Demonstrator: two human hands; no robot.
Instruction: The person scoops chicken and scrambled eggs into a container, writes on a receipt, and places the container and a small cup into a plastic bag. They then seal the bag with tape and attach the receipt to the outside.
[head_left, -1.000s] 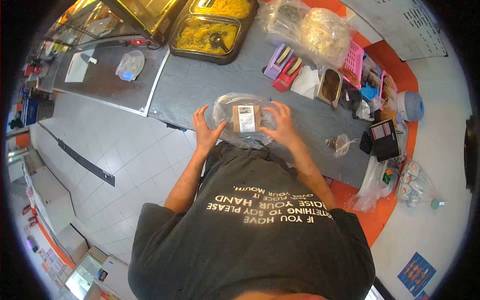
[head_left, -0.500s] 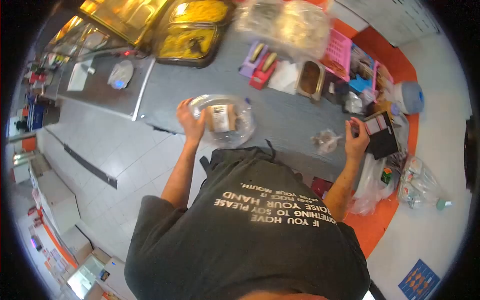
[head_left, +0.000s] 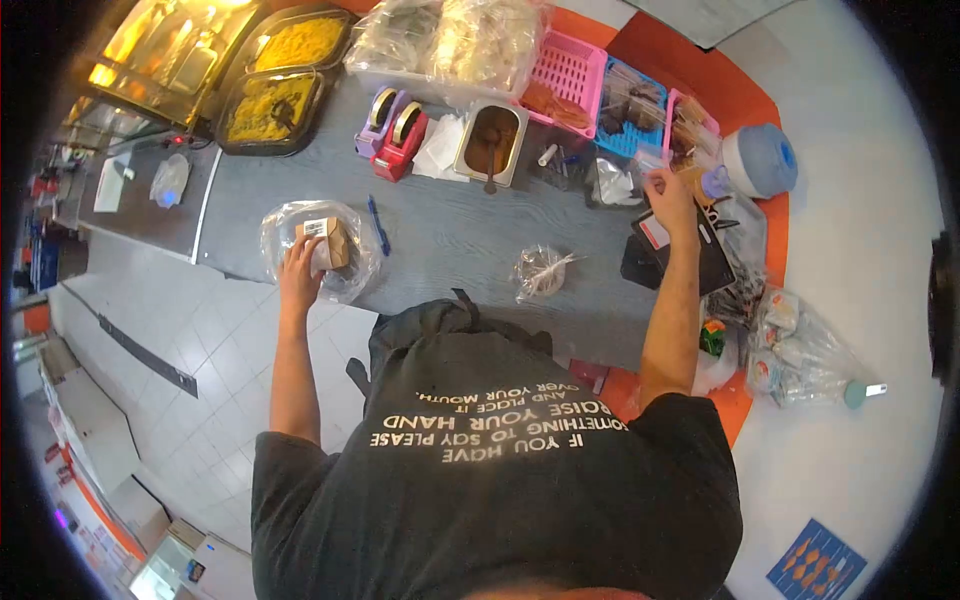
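Shifted outward since the earlier frame: my right hand [head_left: 672, 198], fingers bent, grasp unclear, far right of the blue pen [head_left: 379, 225]. Left of the pen, my half-open left hand [head_left: 300, 272] touches the labelled cardboard box [head_left: 341, 246]. Step: apparently reaching; next calls for fingertip precision.

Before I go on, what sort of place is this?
Probably a takeaway food counter: yellow food in two trays, a lit glass case and a labelled box by the left hand.
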